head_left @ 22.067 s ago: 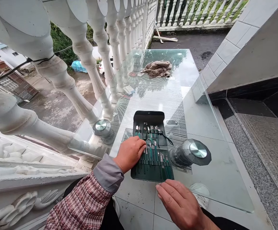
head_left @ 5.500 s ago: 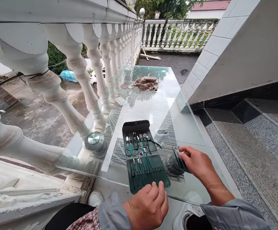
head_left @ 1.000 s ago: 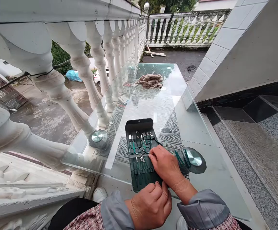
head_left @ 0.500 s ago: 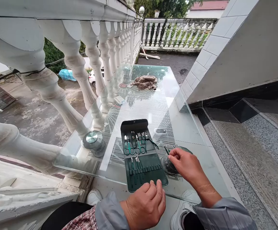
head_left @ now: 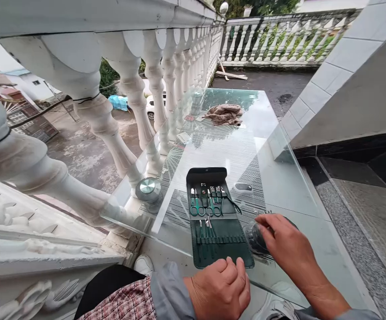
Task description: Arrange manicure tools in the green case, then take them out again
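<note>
An unfolded dark green manicure case (head_left: 222,254) lies on a glass table (head_left: 179,209). Its upper section holds small scissors (head_left: 197,210), nail clippers (head_left: 204,191) and cuticle nippers (head_left: 230,202); several slim tools (head_left: 208,229) stand in the lower loops. My left hand (head_left: 221,289) is curled at the case's lower edge, its finger pads hidden from view. To the right of the case, my right hand (head_left: 286,240) is pinched low over the table. Small tool tips show beside its fingers, but I cannot make out what it grips.
A crumpled brown cloth (head_left: 224,114) lies at the table's far end. Round metal-capped supports (head_left: 149,189) carry the glass. A white balustrade (head_left: 129,84) runs along the left, and stone steps (head_left: 356,178) rise on the right.
The view has turned left, so everything sits further right in the picture. The slim green tool seen at my right fingertips is now hard to see. My left hand stays at the case's lower edge.
</note>
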`<state>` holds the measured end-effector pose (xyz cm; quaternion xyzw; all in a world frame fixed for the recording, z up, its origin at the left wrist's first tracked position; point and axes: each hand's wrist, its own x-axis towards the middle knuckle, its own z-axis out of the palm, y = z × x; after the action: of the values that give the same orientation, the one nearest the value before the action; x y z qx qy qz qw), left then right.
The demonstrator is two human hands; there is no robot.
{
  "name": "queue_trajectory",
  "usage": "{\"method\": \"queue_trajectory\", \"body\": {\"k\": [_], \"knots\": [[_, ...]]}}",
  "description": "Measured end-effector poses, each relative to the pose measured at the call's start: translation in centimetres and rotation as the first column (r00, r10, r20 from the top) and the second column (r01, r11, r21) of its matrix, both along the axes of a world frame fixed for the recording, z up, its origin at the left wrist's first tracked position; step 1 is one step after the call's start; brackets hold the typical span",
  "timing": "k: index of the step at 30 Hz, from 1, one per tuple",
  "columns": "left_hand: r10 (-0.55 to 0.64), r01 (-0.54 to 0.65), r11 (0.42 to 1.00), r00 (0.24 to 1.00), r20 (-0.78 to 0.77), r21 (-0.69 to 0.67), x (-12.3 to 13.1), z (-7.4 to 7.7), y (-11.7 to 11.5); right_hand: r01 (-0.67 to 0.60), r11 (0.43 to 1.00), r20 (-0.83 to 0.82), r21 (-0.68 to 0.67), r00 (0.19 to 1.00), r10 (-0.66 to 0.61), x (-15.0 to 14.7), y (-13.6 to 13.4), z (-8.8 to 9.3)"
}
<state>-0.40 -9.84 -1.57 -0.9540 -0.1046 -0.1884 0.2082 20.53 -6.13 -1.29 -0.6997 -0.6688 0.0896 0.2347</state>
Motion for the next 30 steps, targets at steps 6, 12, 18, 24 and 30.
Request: {"method": "queue_trajectory", "body": {"k": [6,12,18,24,30], "knots": [[0.007,-0.007,1.0,1.0,-0.029,-0.024,0.1,-1.3,-0.3,-0.255,0.964,-0.277,-0.07,0.934,0.227,-5.4,-0.2,0.9],[0.015,-0.019,0.999,0.991,0.13,0.032,0.6,-3.2,-0.6,-0.165,0.971,-0.013,-0.172,0.986,0.165,-8.8,1.1,1.1],[0.018,-0.016,1.0,0.996,0.083,-0.023,0.3,-3.0,-0.8,-0.12,0.964,0.048,-0.238,0.99,0.135,-10.0,1.9,1.1],[0.039,-0.039,0.999,0.999,-0.013,0.005,-0.1,-2.7,-0.9,-0.126,0.953,0.003,-0.277,0.991,0.131,-10.0,2.4,1.2],[0.039,-0.039,0.999,0.998,0.054,0.005,0.1,-3.0,-0.9,-0.119,0.956,0.032,-0.268,0.991,0.133,-10.0,2.3,1.2]]}}
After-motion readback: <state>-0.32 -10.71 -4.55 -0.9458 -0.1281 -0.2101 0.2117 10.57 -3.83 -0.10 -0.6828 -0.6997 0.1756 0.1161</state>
